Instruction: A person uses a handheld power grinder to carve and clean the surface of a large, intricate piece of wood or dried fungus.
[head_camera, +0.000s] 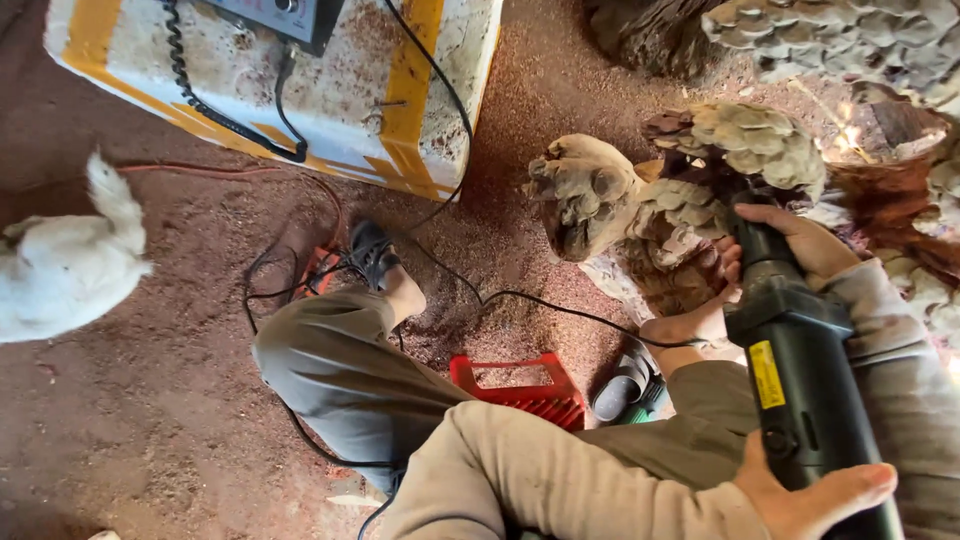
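On the sawdust-strewn floor (150, 420) a person sits with knees bent, legs (340, 370) in olive trousers. Ahead of them, at upper right, stands a big wood carving (700, 170) with scaled, shell-like lobes and a clawed paw jutting left. At upper left lies a white box (330, 100) with yellow stripes; a dark unit with a coiled cord rests on it. A white animal (60, 265) shows at the left edge.

Both hands hold a black power tool (800, 380), its body running from bottom right up to the carving, where its tip meets the wood. The left hand (815, 495) is wrapped about the rear of the tool, thumb lying along it. The right hand (800, 240) is closed round the front neck, just beside the carving.

Between the legs sits a red crate (525, 385). A black cable (560, 305) trails over the floor. By the right knee lies a grey sandal (625, 385).
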